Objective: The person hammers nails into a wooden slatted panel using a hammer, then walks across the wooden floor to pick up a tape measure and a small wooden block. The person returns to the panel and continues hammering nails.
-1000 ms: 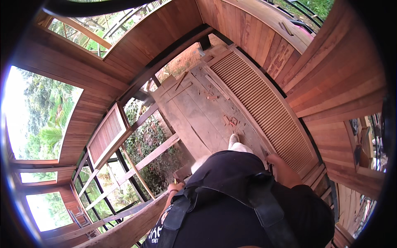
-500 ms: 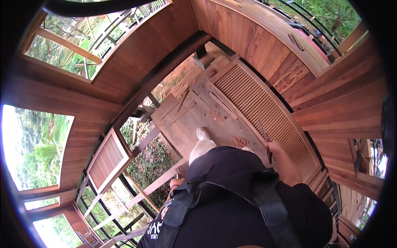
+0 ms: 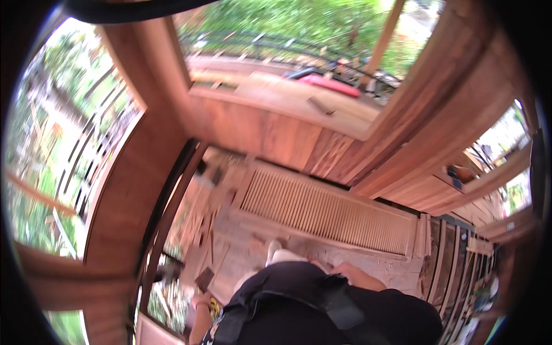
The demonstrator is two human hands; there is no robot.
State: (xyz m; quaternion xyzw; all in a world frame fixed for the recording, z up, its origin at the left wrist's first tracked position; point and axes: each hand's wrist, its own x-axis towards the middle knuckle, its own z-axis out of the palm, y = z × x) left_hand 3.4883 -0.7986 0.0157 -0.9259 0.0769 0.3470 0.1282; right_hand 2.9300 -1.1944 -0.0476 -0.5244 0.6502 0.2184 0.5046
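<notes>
My left hand (image 3: 201,299) is low at the left of my body, fingers closed at the end of a flat, dark brown piece (image 3: 204,279) that looks like wood. A small yellow and black thing (image 3: 215,309) shows beside that wrist; its kind is unclear. In front of my body, my right hand (image 3: 348,271) looks closed, its fingertips partly hidden and blurred, so what it holds cannot be made out. Just beyond it lies a slatted wooden louvre panel (image 3: 322,213), along the foot of the plank wall (image 3: 276,129).
Scraps and strips of wood lie on the floor (image 3: 233,253). At the left is an opening with plants below, crossed by a beam (image 3: 167,236). A red thing (image 3: 330,85) and a short wood piece (image 3: 321,106) rest by the window sill. Slatted framing (image 3: 454,259) stands at right.
My view has swung to the right, with the louvre panel now lying across in front of me. My right hand has come in toward my body; the long thin tool it held no longer shows clearly.
</notes>
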